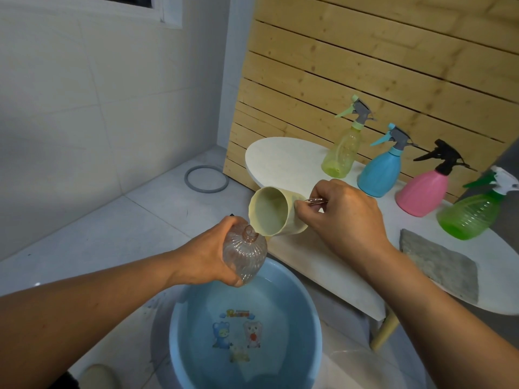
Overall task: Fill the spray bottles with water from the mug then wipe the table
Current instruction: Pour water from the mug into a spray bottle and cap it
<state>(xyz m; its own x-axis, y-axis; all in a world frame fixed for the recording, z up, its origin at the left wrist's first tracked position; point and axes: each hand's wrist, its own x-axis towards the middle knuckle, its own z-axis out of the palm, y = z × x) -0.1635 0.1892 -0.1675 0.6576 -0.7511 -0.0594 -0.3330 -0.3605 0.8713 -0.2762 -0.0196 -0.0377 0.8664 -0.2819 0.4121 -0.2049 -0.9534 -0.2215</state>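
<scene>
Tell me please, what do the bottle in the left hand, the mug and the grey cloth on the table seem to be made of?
Clear bottle: probably thin transparent plastic with a pinkish tint; ribbed, and the hand shows through it.
Mug: cream and matte, likely plastic, though ceramic cannot be ruled out; its handle looks like shiny metal wire.
Grey cloth: soft textile, perhaps microfibre, with a fuzzy, mottled surface.

Surface (283, 161): white, oval, light wooden leg.
On the surface, back row: yellow-green spray bottle (341, 153), blue spray bottle (379, 172), pink spray bottle (422, 192), green spray bottle (469, 214), all upright.
On the surface, front: grey cloth (441, 265), lying flat.
Floor (112, 228): pale tiles.
On the floor: blue basin (309, 332) holding water; grey ring (206, 179).
</scene>
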